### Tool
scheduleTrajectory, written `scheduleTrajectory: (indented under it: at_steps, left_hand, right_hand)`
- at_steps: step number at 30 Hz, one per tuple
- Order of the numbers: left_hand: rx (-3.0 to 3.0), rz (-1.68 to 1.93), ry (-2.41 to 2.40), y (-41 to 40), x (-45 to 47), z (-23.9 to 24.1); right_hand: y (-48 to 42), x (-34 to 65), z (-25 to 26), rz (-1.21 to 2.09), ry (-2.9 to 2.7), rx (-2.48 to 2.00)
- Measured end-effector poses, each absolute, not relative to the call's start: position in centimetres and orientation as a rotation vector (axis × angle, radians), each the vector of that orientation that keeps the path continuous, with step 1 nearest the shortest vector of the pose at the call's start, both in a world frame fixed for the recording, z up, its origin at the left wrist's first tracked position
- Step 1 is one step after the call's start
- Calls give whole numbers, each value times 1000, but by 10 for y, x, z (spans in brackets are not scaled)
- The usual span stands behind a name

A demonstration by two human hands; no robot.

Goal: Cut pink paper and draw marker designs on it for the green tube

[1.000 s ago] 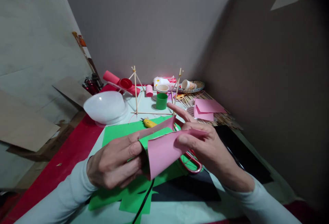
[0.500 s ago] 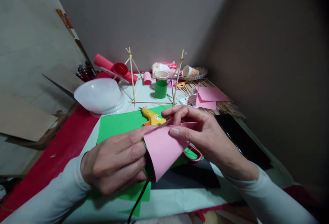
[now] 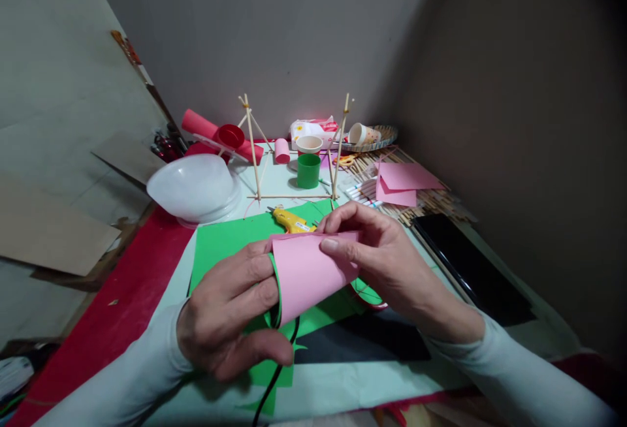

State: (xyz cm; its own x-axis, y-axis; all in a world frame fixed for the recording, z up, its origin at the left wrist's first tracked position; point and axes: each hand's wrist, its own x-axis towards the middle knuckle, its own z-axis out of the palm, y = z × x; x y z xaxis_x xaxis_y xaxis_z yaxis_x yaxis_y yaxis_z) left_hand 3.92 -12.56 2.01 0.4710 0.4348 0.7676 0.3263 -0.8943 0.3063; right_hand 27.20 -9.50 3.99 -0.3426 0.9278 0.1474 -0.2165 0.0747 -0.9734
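Both my hands hold a pink paper sheet (image 3: 306, 273) rolled into a tube, with a green lining showing at its left end. My left hand (image 3: 230, 316) wraps round that left end, fingers curled, thumb underneath. My right hand (image 3: 379, 254) pinches the overlapping top edge with thumb and fingers. The roll hovers above a green paper sheet (image 3: 225, 241) and a black sheet (image 3: 362, 345) lying on the table. A yellow glue gun (image 3: 291, 219) lies just beyond the roll, and its black cord (image 3: 274, 381) runs toward me.
A white bowl (image 3: 193, 187) sits upside down at the left. Behind are a stick frame (image 3: 255, 153), a green cup (image 3: 308, 170), pink rolls (image 3: 281, 150), paper cups and a tray (image 3: 377, 136). Pink sheets (image 3: 404, 182) and a black slab (image 3: 470, 267) lie at the right. Red scissor handles peek out under my right hand.
The loose pink flap has been wrapped round into a tighter roll. My right hand's fingers closed onto the top edge, and my left thumb moved underneath.
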Motion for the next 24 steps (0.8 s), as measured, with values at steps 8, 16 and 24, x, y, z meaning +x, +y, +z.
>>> scheduleTrajectory:
  at_steps: [8,16,24]
  left_hand:
    - [2441,1489,822,-132,48,34]
    - [1511,1375,998,-138,53,28]
    - [1321,1372,925,-134,50,27]
  right_hand:
    - [-104,267,39,937,-1468,-675]
    - [-104,268,24,232,-1890,-233]
    - [-106,274,26,371,-1986,-192]
